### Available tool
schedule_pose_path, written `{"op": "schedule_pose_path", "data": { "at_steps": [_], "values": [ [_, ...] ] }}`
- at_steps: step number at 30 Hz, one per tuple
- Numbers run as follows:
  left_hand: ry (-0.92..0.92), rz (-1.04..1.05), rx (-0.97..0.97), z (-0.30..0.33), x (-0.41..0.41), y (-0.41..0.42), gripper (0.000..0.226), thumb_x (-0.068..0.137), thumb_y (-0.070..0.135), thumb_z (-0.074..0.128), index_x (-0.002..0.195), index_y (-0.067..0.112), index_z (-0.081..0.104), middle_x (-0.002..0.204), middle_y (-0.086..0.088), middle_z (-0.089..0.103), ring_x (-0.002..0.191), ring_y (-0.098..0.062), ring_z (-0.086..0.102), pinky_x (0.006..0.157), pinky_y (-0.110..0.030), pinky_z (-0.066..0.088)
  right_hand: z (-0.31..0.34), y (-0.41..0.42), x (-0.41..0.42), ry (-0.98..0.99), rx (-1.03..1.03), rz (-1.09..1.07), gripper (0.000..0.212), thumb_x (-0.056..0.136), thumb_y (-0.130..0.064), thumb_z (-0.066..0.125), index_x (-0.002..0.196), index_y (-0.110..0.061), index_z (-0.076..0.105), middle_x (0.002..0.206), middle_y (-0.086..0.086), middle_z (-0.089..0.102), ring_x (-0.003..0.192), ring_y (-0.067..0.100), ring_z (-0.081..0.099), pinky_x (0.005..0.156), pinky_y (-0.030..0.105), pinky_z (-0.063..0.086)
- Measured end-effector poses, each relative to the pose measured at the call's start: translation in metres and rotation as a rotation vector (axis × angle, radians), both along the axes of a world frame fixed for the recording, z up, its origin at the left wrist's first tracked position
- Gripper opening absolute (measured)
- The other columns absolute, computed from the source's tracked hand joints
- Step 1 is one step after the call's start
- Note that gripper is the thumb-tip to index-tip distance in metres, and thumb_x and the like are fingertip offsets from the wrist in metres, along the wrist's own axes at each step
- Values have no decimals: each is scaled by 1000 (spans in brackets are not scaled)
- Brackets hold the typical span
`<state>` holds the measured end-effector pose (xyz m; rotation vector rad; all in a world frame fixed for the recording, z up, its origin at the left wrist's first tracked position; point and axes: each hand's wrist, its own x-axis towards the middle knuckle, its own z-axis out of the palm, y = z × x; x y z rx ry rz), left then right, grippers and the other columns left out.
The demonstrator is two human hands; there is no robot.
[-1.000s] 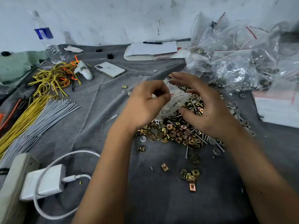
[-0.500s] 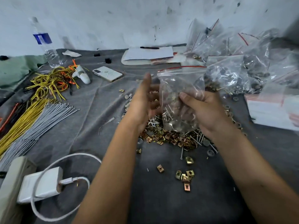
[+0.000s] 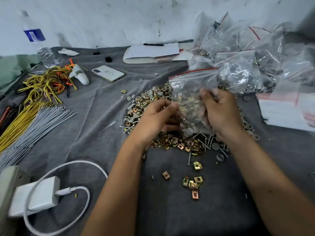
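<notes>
Bagging underway: right hand (image 3: 219, 113) gripped part-filled bag (image 3: 189, 92); left hand (image 3: 156, 116) curled beside it, hold unclear; large pile (image 3: 184, 143) left unbagged.

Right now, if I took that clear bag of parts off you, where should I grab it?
Pinch the clear bag by its flat top, just under the red zip strip, coming from above. It stands roughly upright, parts sunk low, and the left hand and right hand hold its lower half, so the top is probably the easiest free part.
</notes>
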<state>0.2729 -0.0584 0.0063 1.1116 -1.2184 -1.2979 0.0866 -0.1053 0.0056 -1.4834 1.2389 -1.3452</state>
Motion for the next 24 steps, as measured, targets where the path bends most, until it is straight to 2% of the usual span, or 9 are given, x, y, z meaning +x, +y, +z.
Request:
{"op": "schedule_pose_path", "data": {
  "at_steps": [2,6,9,11,12,15,17,21,24],
  "values": [
    [-35,-55,4,-1,-1,0,13,98,0,66,108,4,59,96,-16,77,83,-28,76,79,-40,65,1,0,-1,-42,-4,-26,23,106,-30,56,88,-26,71,49,-6,57,32,6,46,32,17,32],
    [-69,-50,-15,1,1,0,29,88,-10,73,111,-4,57,84,-17,77,72,-26,73,67,-33,64,1,-6,-9,49,-33,-95,25,102,-35,62,84,-22,73,52,-3,62,40,8,53,39,20,39],
    [-100,-42,-25,5,3,2,32,84,-7,78,108,-15,59,85,-22,73,64,-18,70,57,-22,56,11,-14,-16,50,-10,-9,33,94,-46,71,87,-14,75,76,12,73,61,20,66,58,36,54],
    [-154,-39,-37,5,4,2,25,84,-2,81,99,-11,63,85,-22,70,64,-15,67,57,-19,53,20,-21,-16,19,51,78,42,90,-54,71,93,-12,76,89,16,76,78,31,72,78,47,59],
    [-179,-46,-45,4,5,2,20,86,1,80,96,-8,65,84,-20,69,65,-16,65,58,-21,52,23,-24,-15,-2,74,106,39,92,-53,70,93,-15,77,87,13,77,78,29,72,79,45,59],
    [-133,-53,-41,1,9,1,18,99,7,67,96,-10,64,78,-13,68,62,-19,61,59,-30,48,21,-27,-9,-116,60,135,24,99,-36,67,86,-19,78,60,-1,67,51,15,60,53,24,49],
    [-14,-8,-27,2,9,1,20,100,12,62,104,-7,64,83,-8,70,65,-14,66,58,-27,52,15,-24,-8,-166,10,158,19,100,-27,66,85,-21,76,53,-5,58,42,8,49,43,19,39],
    [173,78,-15,3,4,-3,26,99,25,61,117,5,65,107,-11,72,93,-22,70,77,-33,60,12,-17,-5,-241,-76,238,13,99,-24,68,87,-23,72,60,-9,60,45,6,52,42,19,40],
    [123,141,-12,1,1,-3,21,107,9,51,113,-7,63,91,-4,76,76,-13,72,64,-27,58,16,-16,-3,-283,-78,214,12,97,-29,69,87,-22,71,71,-11,68,61,6,61,59,22,51]
  ]
}}
